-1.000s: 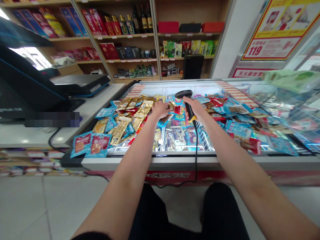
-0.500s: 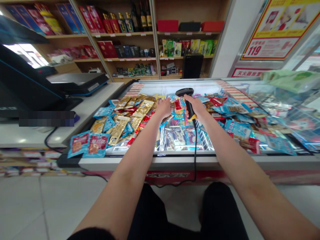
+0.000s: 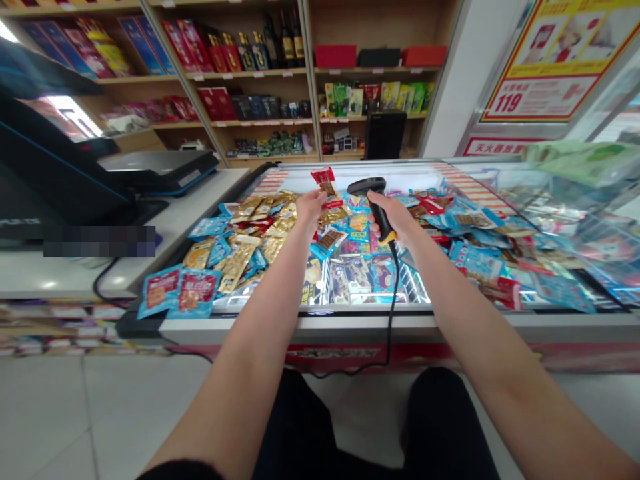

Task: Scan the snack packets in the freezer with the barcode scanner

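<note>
My left hand (image 3: 311,207) pinches a small red-and-brown snack packet (image 3: 323,177), raised over the left pile. In my right hand (image 3: 391,215) is a black barcode scanner (image 3: 367,185) with a yellow-tipped handle; its head points left toward the packet. A black cable (image 3: 391,307) hangs from the handle over the front edge. Gold snack packets (image 3: 240,263) lie left of my left hand, and a blue-edged packet (image 3: 329,241) lies just below it. Blue and red packets (image 3: 473,220) are heaped to the right of the scanner.
The packets lie on a glass-topped freezer (image 3: 365,313) with wire baskets inside. At left, a counter (image 3: 200,213) carries a scale (image 3: 170,170) and a dark monitor (image 3: 50,160). Shelves (image 3: 270,123) of boxes and bottles stand behind. A green plastic bag (image 3: 585,160) lies at far right.
My left hand has lifted the red-and-brown packet from the pile and drawn it slightly left. The scanner in my right hand has shifted a little left.
</note>
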Tool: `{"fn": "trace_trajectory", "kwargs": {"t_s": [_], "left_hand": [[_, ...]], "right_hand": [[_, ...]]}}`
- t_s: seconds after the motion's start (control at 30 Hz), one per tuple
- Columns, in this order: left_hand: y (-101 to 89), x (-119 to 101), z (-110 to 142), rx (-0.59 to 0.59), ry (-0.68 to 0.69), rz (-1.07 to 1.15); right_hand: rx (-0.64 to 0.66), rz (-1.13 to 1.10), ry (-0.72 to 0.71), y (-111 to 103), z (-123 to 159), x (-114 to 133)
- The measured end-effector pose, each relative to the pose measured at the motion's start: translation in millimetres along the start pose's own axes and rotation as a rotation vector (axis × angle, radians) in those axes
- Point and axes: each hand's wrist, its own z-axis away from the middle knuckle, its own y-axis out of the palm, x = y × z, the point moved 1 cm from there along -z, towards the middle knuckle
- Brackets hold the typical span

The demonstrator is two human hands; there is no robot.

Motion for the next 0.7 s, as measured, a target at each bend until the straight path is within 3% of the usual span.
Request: {"fn": "trace_trajectory", "kwargs": {"t_s": [0.23, 0.7], "left_hand": [[-1.3, 5, 1, -0.068, 0.059, -0.153], [-7.8, 21, -16, -0.044, 0.169, -0.344]], "right_hand": [[0.090, 0.041, 0.035, -10, 5, 1], [0.172, 0.091, 0.038, -12, 7, -1]]}}
